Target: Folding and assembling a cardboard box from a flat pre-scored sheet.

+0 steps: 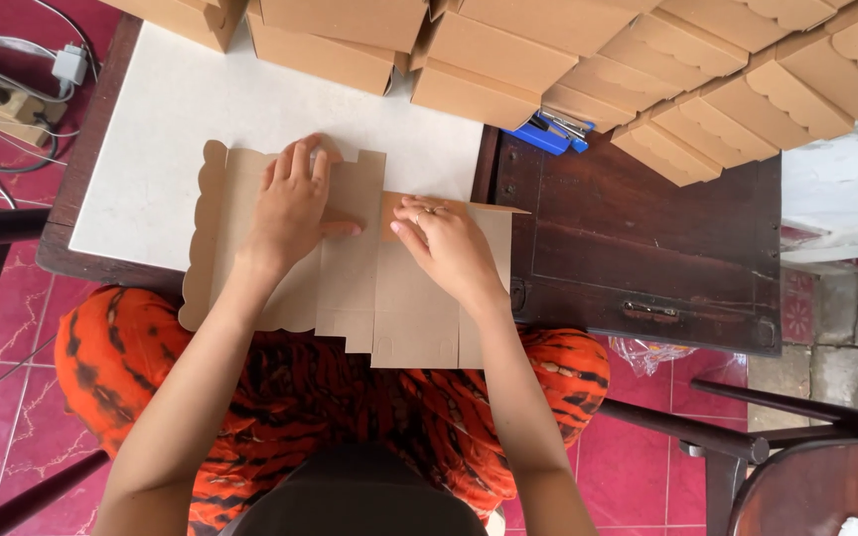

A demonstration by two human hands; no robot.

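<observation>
Flat brown cardboard box blank is lying over the near edge of the white tabletop, left hand pressing open-palmed to pin it, right hand bending its upper flap with flattened fingers, 2 hands gripping nothing.

Colours before you, item by item:
- Flat die-cut cardboard box blank: plain kraft brown, scalloped edge at its left.
- Stacked folded cardboard boxes: the same kraft brown, scalloped trim.
- Dark wooden table: deep reddish brown.
- White rectangular board: off-white, unpatterned.
- Blue stapler: bright blue with metal parts.
- Your lap cloth: orange with black tiger-like stripes.
- Tiled floor: magenta, white marbled veins.
</observation>
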